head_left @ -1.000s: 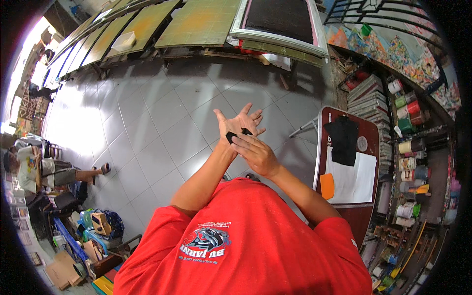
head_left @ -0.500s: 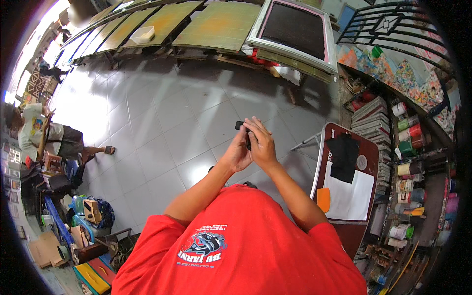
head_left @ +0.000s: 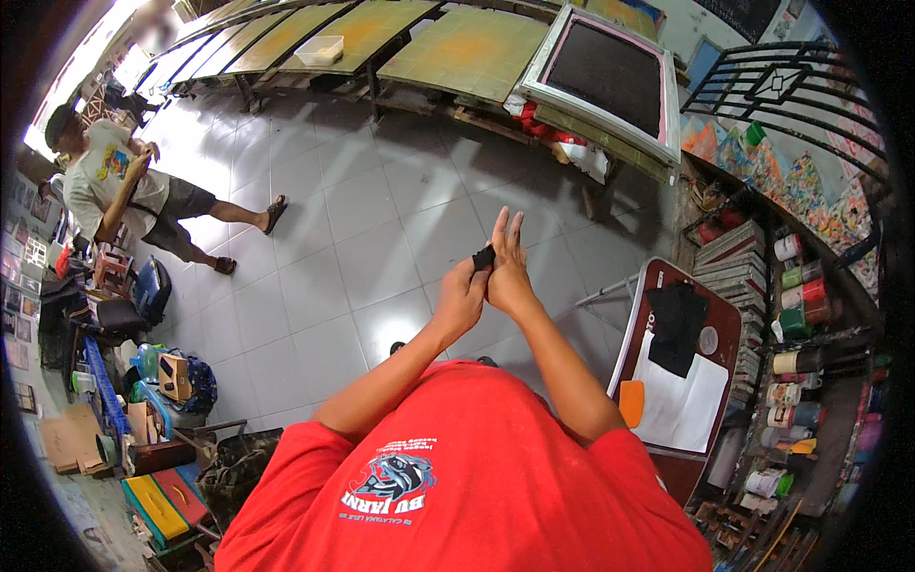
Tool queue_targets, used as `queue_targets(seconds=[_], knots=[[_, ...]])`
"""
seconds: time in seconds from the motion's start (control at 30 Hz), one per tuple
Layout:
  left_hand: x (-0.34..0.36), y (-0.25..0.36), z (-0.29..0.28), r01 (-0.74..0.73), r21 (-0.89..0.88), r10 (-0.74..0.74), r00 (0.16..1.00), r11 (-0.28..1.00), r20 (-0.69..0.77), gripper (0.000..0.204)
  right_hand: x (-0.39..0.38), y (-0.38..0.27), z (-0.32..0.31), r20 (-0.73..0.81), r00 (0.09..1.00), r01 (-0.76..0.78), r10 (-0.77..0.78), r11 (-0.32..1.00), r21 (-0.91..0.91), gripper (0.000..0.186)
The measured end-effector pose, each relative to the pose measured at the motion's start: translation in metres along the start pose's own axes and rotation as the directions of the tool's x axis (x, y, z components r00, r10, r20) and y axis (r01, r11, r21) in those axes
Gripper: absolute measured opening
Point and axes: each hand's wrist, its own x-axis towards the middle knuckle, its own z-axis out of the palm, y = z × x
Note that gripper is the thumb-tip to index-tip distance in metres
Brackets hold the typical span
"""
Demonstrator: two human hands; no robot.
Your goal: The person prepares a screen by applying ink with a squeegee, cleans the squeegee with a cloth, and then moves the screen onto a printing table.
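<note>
My left hand (head_left: pixel 460 299) is closed, its fingers pinching a small, dark piece that looks like black cloth (head_left: pixel 484 258). Beside it, touching at the heel and palm, is my right hand (head_left: pixel 510 283). Two of the right hand's fingers point up and stand apart; its other fingers are partly hidden. Both hands are held over the tiled floor, in front of my red shirt. On the maroon tabletop (head_left: pixel 729 348) to the right lie a folded black cloth (head_left: pixel 677 329), a white sheet (head_left: pixel 681 405) and an orange flat piece (head_left: pixel 631 403).
Long greenish tables (head_left: pixel 462 55) run along the far side, with a framed printing screen (head_left: pixel 610 81) at their right end. Shelves of paint tubs (head_left: pixel 799 362) stand on the right. At left a person (head_left: pixel 119 176) walks near bags and boxes (head_left: pixel 176 381).
My hands have shifted slightly, and the right hand's fingers now point up and apart instead of lying over the left. The person at left has moved to the right and stands more upright.
</note>
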Motion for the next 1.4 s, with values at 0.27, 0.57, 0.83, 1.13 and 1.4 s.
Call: queue_targets(seconds=[0.27, 0.57, 0.83, 1.13, 1.4], knots=[[-0.009, -0.009, -0.047, -0.16, -0.029, 0.154, 0.976, 0.987, -0.154, 0.035, 0.011, -0.057, 0.03, -0.091, 0.979, 0.172, -0.181, 0.98, -0.101, 0.084], [-0.001, -0.054, -0.176, 0.13, -0.697, -0.226, 0.973, 0.705, -0.046, 0.035, -0.031, -0.141, 0.144, 0.155, 0.925, 0.367, -0.347, 0.922, -0.121, 0.085], [-0.054, -0.108, -0.233, 0.261, -0.961, -0.391, 0.879, -0.087, 0.274, 0.036, -0.047, -0.209, 0.178, 0.082, 0.883, 0.466, -0.462, 0.884, -0.033, 0.064], [-0.119, -0.072, -0.213, 0.572, -0.807, -0.087, 0.82, 0.145, 0.566, 0.085, -0.054, -0.177, 0.179, -0.044, 0.991, -0.093, 0.129, 0.876, 0.474, 0.023], [-0.124, -0.082, -0.19, 0.601, -0.793, -0.134, 0.798, 0.098, 0.588, 0.087, -0.112, -0.174, 0.193, -0.39, 0.893, 0.025, 0.224, 0.841, 0.541, 0.015]])
